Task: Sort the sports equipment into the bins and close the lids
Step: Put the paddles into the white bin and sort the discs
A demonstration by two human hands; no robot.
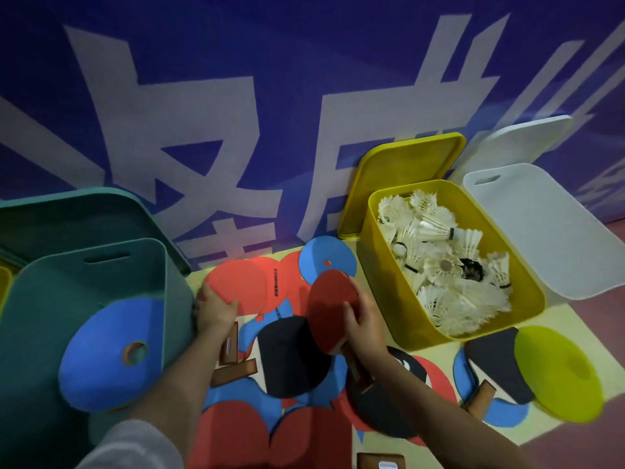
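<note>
just left of the yellow bin (399, 319), the right hand (367, 328) grips a red paddle (333, 308); further left, the left hand (214, 311) holds a red disc (236, 286), fingers curled on its edge.

Red disc (250, 282): small black print, reads roughly "BOUNCE", uncertain. Blue wall banner (304, 79): large white Chinese characters, cropped, not fully legible

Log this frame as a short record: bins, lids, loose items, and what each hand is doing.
bins: teal plastic bin, holds a blue disc; yellow plastic bin, full of white feather shuttlecocks; white bin
lids: all off, leaning on the wall
floor pile: paddles, flat discs
left hand: grips red disc
right hand: holds red-faced table tennis paddle
</note>
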